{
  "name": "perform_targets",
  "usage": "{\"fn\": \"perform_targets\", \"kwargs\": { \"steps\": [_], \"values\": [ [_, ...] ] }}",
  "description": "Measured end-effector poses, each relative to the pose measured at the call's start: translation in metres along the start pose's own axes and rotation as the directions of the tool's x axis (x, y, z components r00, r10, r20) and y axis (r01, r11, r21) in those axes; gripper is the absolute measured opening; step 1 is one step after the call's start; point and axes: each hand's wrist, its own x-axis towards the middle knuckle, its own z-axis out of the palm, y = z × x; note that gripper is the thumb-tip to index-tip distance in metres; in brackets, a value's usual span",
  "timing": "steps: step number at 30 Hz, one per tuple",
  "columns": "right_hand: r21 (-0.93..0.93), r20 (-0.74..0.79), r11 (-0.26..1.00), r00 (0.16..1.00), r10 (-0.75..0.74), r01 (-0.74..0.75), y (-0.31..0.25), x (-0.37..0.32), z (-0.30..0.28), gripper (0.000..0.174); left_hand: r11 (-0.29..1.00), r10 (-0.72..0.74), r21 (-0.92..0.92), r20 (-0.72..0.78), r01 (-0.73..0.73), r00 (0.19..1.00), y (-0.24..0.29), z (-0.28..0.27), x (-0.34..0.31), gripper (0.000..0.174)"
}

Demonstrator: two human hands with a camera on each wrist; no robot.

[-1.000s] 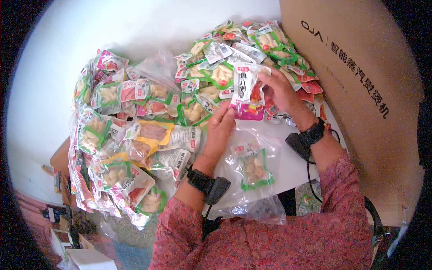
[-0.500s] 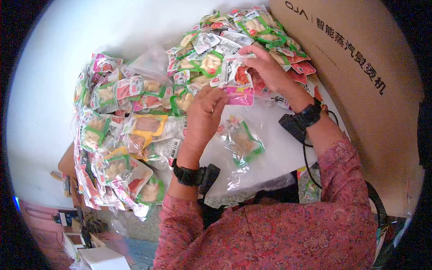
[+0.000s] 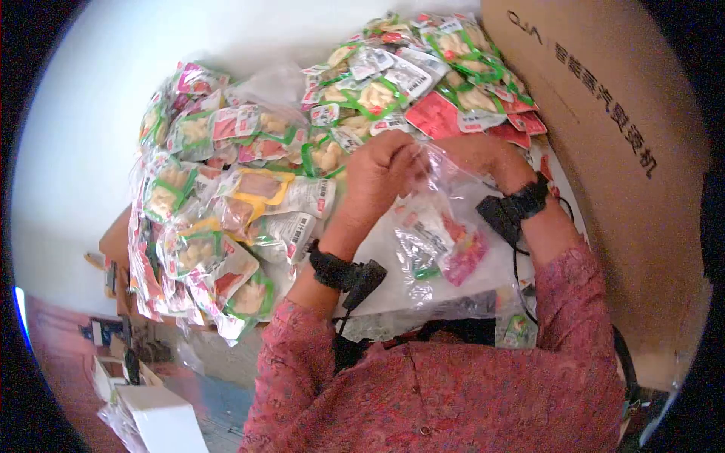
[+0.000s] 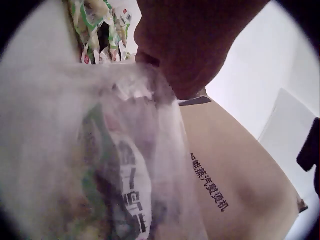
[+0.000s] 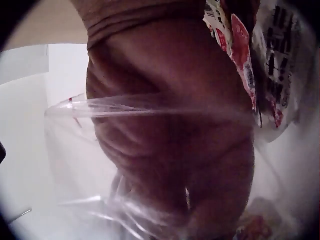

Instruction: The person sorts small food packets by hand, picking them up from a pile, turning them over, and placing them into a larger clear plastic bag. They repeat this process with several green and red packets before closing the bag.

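A clear plastic bag [image 3: 445, 177] hangs between the two hands, below the pile of packets. My left hand [image 3: 387, 170] grips its upper edge with curled fingers. On the other side my right hand [image 3: 467, 155] holds the bag's mouth, and thin film stretches across that hand [image 5: 170, 135] in the right wrist view; its fingertips are hidden. Inside the bag lie a white and purple snack packet [image 3: 462, 260] and a green-edged packet [image 3: 424, 270]. Through the cloudy film [image 4: 172, 210], the left wrist view shows a white packet with black characters [image 4: 137, 175].
Many sealed food packets are heaped at the left [image 3: 196, 196] and the back [image 3: 377, 94] of the white table [image 3: 362, 283]. Red packets [image 3: 434, 115] lie just beyond the hands. A large cardboard box [image 3: 596, 143] stands along the right side. Cables hang from the wrist cameras.
The white and purple packet, held between both hands before, is now in the clear bag. Both hands have moved to the bag's mouth, and the bag is lifted up between them.
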Motion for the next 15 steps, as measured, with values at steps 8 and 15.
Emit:
{"fn": "perform_targets", "kwargs": {
  "steps": [8, 15],
  "values": [
    [0.271, -0.377, 0.881, 0.799, 0.468, -0.388, -0.026, 0.010, -0.010, 0.023, 0.980, -0.175, -0.103, -0.061, 0.168, 0.983, -0.028, 0.011, -0.009, 0.007],
    [0.370, -0.370, 0.854, 0.786, 0.496, -0.365, -0.046, 0.037, -0.032, 0.019, 0.982, -0.166, -0.073, 0.121, 0.176, 0.979, -0.035, 0.012, -0.023, 0.012]
  ]
}}
